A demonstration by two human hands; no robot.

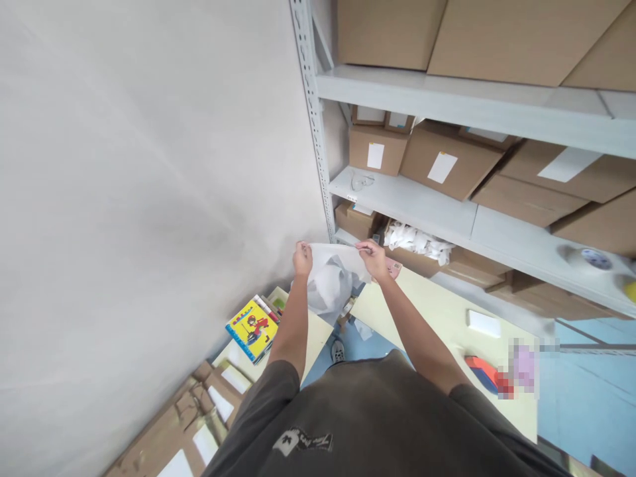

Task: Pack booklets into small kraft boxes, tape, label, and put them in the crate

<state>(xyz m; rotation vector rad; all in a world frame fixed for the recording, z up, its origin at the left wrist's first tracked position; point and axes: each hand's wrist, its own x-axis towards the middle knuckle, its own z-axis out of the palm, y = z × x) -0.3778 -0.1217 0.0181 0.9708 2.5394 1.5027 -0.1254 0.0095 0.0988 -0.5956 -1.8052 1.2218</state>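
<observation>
Head camera view: a thin, translucent white plastic bag (330, 285) hangs between the person's two bare hands, over the gap between two cream-topped tables, and it serves here as the landmark for every place. At the bag's upper left corner, the left hand (303, 258) has its fingers curled in, pinching the plastic edge. At its upper right corner, the right hand (373, 260) presses thumb and fingers together on the same edge, so the rim runs fairly straight across from hand to hand, while the lower part falls in loose, greyish folds. Just right of the bag, close by the right hand, lies a flat pink printed packet (393, 267). Left of the bag and nearer the body, a yellow picture book with a blue border (252, 329) tops a stack on the left cream tabletop (318, 331). Well to the right of the bag, a white rectangular object (483, 323) lies on the right cream tabletop (427, 298). Beyond the bag, to the right, an open brown cardboard box holds crumpled white material (420, 242) beneath a grey metal shelf (417, 192).
</observation>
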